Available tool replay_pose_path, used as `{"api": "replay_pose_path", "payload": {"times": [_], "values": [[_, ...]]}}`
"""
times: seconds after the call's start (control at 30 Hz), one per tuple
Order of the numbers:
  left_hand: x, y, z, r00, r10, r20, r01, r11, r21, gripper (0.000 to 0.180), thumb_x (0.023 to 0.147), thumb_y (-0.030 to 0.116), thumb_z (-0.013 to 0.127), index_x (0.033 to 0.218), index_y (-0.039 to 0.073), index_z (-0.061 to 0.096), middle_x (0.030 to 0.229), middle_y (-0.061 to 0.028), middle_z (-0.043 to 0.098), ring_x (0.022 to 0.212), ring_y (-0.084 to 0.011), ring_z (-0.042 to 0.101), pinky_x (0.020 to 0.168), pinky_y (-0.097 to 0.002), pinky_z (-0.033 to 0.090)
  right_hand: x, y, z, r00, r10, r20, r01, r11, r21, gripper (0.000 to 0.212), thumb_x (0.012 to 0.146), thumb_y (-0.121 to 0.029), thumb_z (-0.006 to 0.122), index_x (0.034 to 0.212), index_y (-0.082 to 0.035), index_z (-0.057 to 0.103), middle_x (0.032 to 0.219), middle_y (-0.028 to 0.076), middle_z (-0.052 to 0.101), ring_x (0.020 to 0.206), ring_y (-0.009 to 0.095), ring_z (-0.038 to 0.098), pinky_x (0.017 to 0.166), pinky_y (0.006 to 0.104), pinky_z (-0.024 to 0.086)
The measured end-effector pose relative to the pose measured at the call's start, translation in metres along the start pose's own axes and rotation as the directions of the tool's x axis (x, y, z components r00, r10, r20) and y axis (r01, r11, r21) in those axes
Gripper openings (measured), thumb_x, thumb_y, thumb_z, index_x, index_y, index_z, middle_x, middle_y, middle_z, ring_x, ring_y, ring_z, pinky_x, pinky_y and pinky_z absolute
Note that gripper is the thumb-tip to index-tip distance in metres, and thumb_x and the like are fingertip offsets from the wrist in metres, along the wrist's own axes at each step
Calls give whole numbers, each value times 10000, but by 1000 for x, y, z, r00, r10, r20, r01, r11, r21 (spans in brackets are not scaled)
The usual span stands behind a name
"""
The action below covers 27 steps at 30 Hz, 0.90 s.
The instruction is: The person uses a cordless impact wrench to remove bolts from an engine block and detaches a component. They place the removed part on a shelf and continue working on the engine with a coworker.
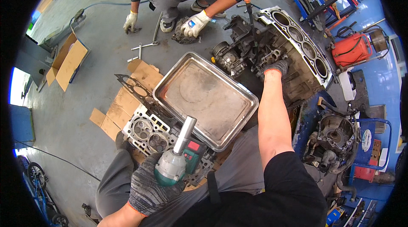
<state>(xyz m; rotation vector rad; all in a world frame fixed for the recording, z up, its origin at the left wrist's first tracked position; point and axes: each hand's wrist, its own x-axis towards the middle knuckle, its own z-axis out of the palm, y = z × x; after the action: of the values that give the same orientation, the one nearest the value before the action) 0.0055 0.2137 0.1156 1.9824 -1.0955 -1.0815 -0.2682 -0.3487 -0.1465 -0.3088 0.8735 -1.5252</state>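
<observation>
My left hand, in a dark grey knitted glove, is closed round a green and silver cordless impact wrench. A long silver socket on the wrench points up and away from me. Below it lies a cylinder head with its valves showing. My right hand, gloved alike, is stretched out to the engine block and closes on a grimy metal bracket at its side; its fingertips are partly hidden. Between my arms sits a shallow metal tray with a stained bottom.
Across from me a person in white gloves crouches, one hand on a round dark metal part. A lug wrench lies on the floor. Flattened cardboard and a head gasket lie left of the tray. A gearbox housing stands right.
</observation>
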Motion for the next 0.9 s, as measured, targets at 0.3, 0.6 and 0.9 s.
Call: {"api": "replay_pose_path", "payload": {"times": [0.3, 0.6, 0.9], "values": [[-4, -5, 4, 999, 22, 25, -22, 1000, -1, 653, 730, 296, 842, 1246, -3, 574, 1102, -150, 704, 989, -285, 700, 882, -374, 550, -55, -16, 46, 981, -117, -152, 88, 978, -188, 591, 975, -619, 424, 1243, -151, 666, 1215, 53, 684, 1056, 280, 648, 945, 456, 514], [-7, -5, 2, 999, 12, 50, -12, 1000, 0, 652, 724, 282, 837, 1248, 3, 566, 1102, -156, 697, 1005, -285, 692, 882, -377, 547, 31, 2, -3, 992, -76, -101, 65, 993, -103, 447, 970, -544, 485, 1158, -187, 679, 1078, 39, 688, 910, 239, 627, 814, 413, 525], [-5, -2, 3, 998, -23, 66, 22, 1000, 14, 658, 729, 199, 833, 1274, -15, 532, 1136, -139, 691, 1036, -250, 679, 923, -358, 534, -45, -28, 38, 962, 18, -274, -75, 977, -201, 399, 979, -544, 479, 1055, -226, 708, 991, -18, 692, 790, 178, 592, 649, 358, 521]]}}
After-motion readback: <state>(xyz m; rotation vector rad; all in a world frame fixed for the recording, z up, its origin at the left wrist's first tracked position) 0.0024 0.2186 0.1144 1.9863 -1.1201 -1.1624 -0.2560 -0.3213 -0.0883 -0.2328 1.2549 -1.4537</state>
